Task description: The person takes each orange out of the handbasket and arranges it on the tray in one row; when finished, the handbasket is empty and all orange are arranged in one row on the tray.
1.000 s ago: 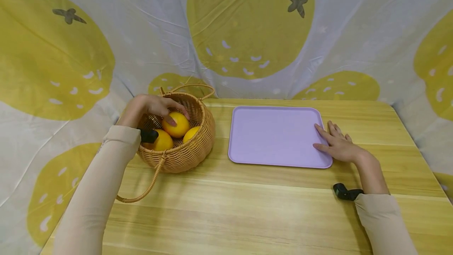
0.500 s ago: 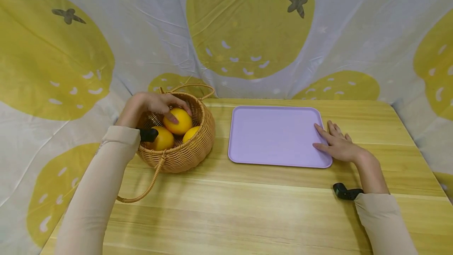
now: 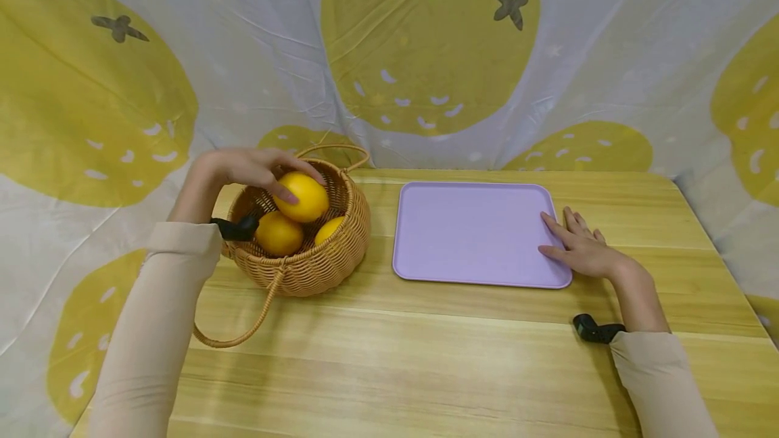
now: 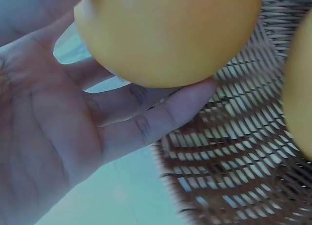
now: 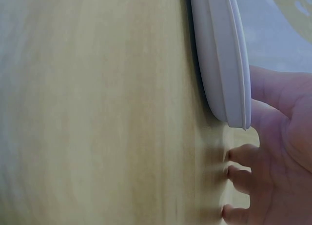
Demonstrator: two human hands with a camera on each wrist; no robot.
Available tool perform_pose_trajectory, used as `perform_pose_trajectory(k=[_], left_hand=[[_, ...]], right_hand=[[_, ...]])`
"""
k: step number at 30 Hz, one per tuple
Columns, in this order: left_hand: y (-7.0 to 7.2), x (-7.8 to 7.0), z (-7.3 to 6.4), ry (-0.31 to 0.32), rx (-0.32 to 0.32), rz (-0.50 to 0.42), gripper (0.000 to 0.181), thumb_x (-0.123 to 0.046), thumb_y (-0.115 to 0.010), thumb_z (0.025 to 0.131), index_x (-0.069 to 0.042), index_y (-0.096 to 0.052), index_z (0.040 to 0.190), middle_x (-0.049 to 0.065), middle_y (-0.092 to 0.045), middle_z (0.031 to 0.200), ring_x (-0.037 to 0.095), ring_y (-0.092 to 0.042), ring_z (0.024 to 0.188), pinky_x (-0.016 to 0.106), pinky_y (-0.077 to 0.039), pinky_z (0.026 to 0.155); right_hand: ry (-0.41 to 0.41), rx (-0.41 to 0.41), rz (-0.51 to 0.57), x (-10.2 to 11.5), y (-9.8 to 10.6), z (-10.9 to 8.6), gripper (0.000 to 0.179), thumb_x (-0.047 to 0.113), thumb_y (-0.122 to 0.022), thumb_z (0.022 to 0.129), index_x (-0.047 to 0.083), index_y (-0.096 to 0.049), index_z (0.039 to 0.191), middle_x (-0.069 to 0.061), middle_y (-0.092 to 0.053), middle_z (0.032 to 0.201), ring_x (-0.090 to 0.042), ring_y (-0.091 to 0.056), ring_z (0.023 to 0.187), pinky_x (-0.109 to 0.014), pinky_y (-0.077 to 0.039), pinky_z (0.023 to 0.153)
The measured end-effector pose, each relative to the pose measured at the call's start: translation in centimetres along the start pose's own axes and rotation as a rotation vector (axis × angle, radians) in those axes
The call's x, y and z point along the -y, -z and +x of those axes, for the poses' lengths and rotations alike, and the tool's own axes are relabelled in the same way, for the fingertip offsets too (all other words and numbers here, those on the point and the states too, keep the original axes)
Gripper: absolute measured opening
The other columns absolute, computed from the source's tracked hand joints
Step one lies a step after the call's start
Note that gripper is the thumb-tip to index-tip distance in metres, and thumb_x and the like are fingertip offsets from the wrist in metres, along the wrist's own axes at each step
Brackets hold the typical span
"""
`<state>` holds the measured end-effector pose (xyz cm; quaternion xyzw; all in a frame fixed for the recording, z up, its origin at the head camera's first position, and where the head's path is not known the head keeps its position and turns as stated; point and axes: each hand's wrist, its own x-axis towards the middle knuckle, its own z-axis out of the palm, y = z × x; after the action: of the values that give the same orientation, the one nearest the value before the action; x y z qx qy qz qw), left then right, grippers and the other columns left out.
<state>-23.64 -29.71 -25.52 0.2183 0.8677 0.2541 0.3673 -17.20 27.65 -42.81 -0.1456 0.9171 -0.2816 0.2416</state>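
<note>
My left hand (image 3: 246, 169) grips a round, yellow-orange orange (image 3: 307, 198) from above, thumb on the near side. It hangs over the wicker basket (image 3: 331, 269), around rim height. In the left wrist view the fingers curl under the orange (image 4: 170, 34), with the woven wall (image 4: 239, 142) behind. Deeper in the basket lie a second orange (image 3: 278, 234) and a third orange (image 3: 329, 228), partly hidden by the rim. My right hand (image 3: 587, 252) rests at the right edge of a flat lilac tray (image 3: 468, 235). Its thumb and forefinger lie over the rim, and the other fingertips touch the wood.
Both basket handles, one toward the back (image 3: 335, 147) and one toward the front (image 3: 243, 342), are folded outward. A light wooden table (image 3: 426, 357) carries everything. Behind and at the sides hangs a pale curtain (image 3: 274, 53) printed with large yellow fruit.
My left hand has lifted the orange from among the others and shifted slightly left, so the orange beneath shows more fully. The right hand and the tray have stayed put.
</note>
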Motion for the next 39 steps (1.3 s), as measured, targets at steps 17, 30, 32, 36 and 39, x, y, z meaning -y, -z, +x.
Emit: perform_pose_trajectory(k=[17, 30, 32, 36, 39], left_hand=[[0.5, -5.3, 0.4, -0.184, -0.226, 0.044, 0.053, -0.017, -0.073, 0.097, -0.02, -0.058, 0.148, 0.002, -0.059, 0.149, 0.02, -0.055, 0.129, 0.035, -0.047, 0.104], [-0.9, -10.7, 7.1, -0.289, -0.363, 0.061, 0.052, -0.012, -0.075, 0.094, -0.019, -0.063, 0.144, 0.005, -0.059, 0.149, 0.025, -0.057, 0.118, 0.039, -0.048, 0.096], [-1.3, -11.4, 8.4, -0.295, -0.382, 0.068, 0.052, -0.01, -0.074, 0.094, -0.018, -0.063, 0.143, 0.006, -0.058, 0.15, 0.026, -0.056, 0.118, 0.041, -0.047, 0.097], [-2.5, -12.5, 10.9, -0.272, -0.392, 0.022, 0.052, -0.004, -0.072, 0.094, -0.013, -0.062, 0.144, 0.009, -0.057, 0.151, 0.027, -0.055, 0.12, 0.041, -0.047, 0.102], [-3.6, -13.0, 12.7, -0.251, -0.398, -0.007, 0.052, -0.003, -0.072, 0.093, -0.011, -0.062, 0.144, 0.01, -0.057, 0.151, 0.028, -0.052, 0.125, 0.042, -0.046, 0.106]], right_hand=[[0.012, -0.003, 0.005, -0.4, -0.1, 0.1, 0.084, 0.046, -0.049, 0.107, 0.006, -0.005, 0.166, -0.036, 0.021, 0.165, -0.057, 0.022, 0.151, -0.079, 0.014, 0.112], [0.002, 0.001, -0.002, -0.3, 0.0, 0.6, 0.084, 0.046, -0.049, 0.107, 0.005, -0.005, 0.166, -0.037, 0.022, 0.164, -0.058, 0.024, 0.15, -0.078, 0.016, 0.113], [-0.005, 0.003, -0.009, -0.1, 0.0, 0.6, 0.084, 0.045, -0.05, 0.107, 0.005, -0.005, 0.166, -0.036, 0.022, 0.164, -0.058, 0.024, 0.15, -0.078, 0.015, 0.113], [-0.011, 0.005, -0.018, -0.1, -0.1, 0.8, 0.083, 0.045, -0.049, 0.108, 0.006, -0.005, 0.166, -0.036, 0.022, 0.164, -0.058, 0.023, 0.15, -0.078, 0.015, 0.114], [-0.011, 0.001, -0.023, 0.0, -0.1, 0.7, 0.083, 0.045, -0.049, 0.108, 0.005, -0.005, 0.166, -0.036, 0.021, 0.164, -0.059, 0.022, 0.15, -0.078, 0.014, 0.113]])
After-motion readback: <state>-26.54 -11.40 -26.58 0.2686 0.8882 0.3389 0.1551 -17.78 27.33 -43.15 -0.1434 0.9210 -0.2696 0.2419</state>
